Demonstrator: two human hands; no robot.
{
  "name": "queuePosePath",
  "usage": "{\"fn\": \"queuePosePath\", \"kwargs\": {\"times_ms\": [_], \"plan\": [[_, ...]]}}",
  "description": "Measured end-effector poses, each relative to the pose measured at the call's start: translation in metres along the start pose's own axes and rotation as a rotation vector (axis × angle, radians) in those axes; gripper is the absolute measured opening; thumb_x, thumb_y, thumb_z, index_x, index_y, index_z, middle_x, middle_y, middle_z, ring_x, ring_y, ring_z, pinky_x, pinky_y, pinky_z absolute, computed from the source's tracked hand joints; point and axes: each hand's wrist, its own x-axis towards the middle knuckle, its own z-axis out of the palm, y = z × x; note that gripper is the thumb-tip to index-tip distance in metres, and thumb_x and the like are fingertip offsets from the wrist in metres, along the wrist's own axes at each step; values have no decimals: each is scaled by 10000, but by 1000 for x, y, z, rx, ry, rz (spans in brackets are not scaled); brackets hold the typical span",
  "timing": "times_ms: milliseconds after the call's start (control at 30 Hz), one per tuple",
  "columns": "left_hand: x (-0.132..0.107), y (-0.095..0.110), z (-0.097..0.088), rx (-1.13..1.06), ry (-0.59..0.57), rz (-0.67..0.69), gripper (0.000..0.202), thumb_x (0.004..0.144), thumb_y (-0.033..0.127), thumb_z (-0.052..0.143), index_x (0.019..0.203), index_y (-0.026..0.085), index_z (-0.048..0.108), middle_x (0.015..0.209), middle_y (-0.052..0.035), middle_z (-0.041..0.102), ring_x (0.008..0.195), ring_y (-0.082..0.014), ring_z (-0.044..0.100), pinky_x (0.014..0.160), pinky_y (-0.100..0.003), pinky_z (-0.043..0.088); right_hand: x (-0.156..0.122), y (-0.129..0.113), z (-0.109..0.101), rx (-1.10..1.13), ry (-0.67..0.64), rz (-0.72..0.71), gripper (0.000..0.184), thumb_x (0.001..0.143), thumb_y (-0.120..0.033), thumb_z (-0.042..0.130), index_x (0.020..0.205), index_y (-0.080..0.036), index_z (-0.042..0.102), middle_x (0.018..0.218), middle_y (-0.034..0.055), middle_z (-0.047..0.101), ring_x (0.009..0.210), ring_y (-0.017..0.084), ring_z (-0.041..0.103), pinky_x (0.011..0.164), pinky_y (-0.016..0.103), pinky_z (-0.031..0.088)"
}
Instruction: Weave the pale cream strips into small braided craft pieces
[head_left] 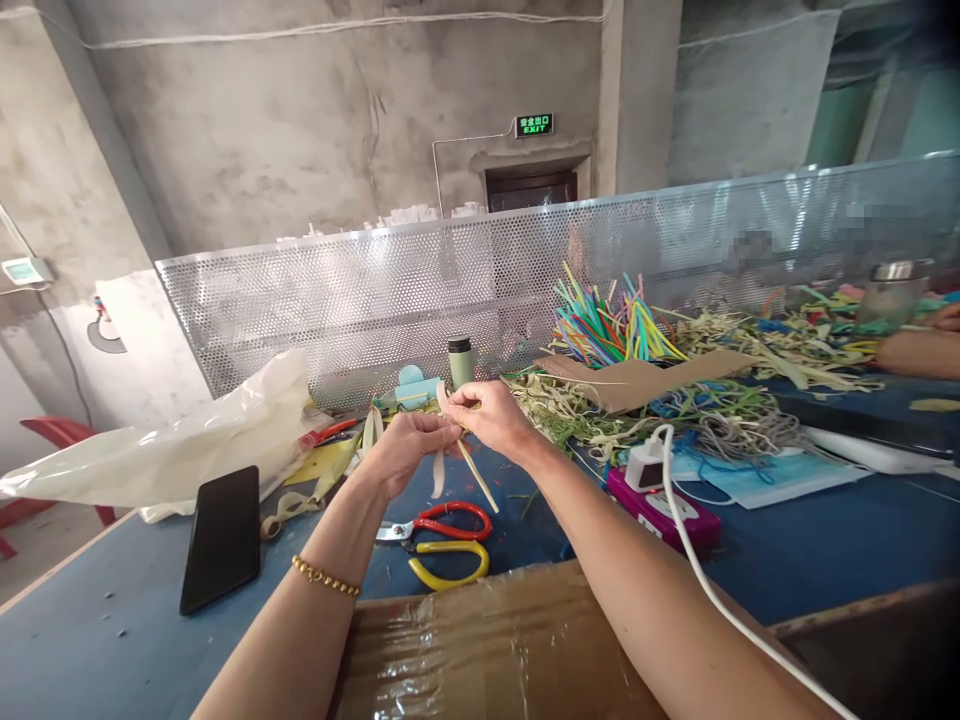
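Observation:
My left hand (411, 445) and my right hand (491, 415) meet over the middle of the table, fingers pinched close together. Between them they grip a pale flat strip (439, 474), which looks like dried leaf or husk; its lower end hangs down and its upper end sticks up by my right fingers. A thin straw-coloured stick (480, 477) slants down to the right from the same pinch. Which fingers bear on the stick is hidden. Just below my hands lie scissors (448, 540) with one red and one yellow handle.
A black phone (220, 540) and a plastic bag (217, 440) lie left. Ahead stand a green bottle (461, 364) and colourful pipe cleaners (611, 325). A purple power strip (664, 510) with a white cable sits right. Cardboard (487, 650) is nearest me; another person's arm (919, 352) shows far right.

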Motion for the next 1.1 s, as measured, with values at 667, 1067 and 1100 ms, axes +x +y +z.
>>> {"fn": "queuePosePath", "kwargs": {"times_ms": [667, 1067, 1100], "plan": [[9, -6, 8, -236, 253, 55, 300, 552, 330, 866, 652, 83, 727, 652, -75, 692, 598, -157, 639, 705, -320, 529, 1, -1, 1, 13, 66, 76, 294, 783, -278, 580, 534, -181, 459, 516, -42, 428, 544, 104, 381, 539, 255, 265], [6, 0, 9, -203, 230, 60, 257, 600, 310, 824, 651, 77, 729, 616, -95, 679, 588, -151, 605, 654, -299, 458, 1, -1, 3, 188, 103, 162, 227, 770, -310, 591, 602, -181, 512, 556, -21, 518, 531, 118, 459, 535, 256, 343], [6, 0, 9, -196, 228, 70, 253, 608, 310, 819, 651, 77, 728, 620, -96, 680, 591, -150, 603, 653, -296, 452, 0, -2, 3, 199, 110, 163, 229, 771, -310, 589, 599, -182, 507, 553, -22, 517, 529, 117, 462, 534, 255, 349]]}}
